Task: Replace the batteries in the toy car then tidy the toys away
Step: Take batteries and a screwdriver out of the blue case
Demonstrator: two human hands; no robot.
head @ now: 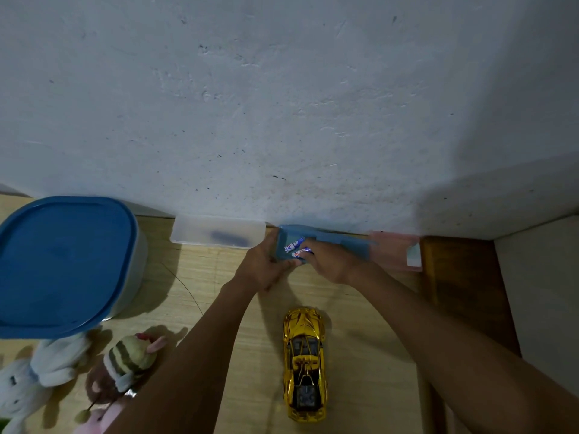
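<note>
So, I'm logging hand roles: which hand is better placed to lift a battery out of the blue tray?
Right, probably. The right hand has its fingertips on the batteries in the blue tray, while the left hand grips the tray's left end and seems to steady it.

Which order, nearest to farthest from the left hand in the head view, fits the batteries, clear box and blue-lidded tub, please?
1. Batteries, beside the left hand.
2. Clear box, just left.
3. Blue-lidded tub, far left.
</note>
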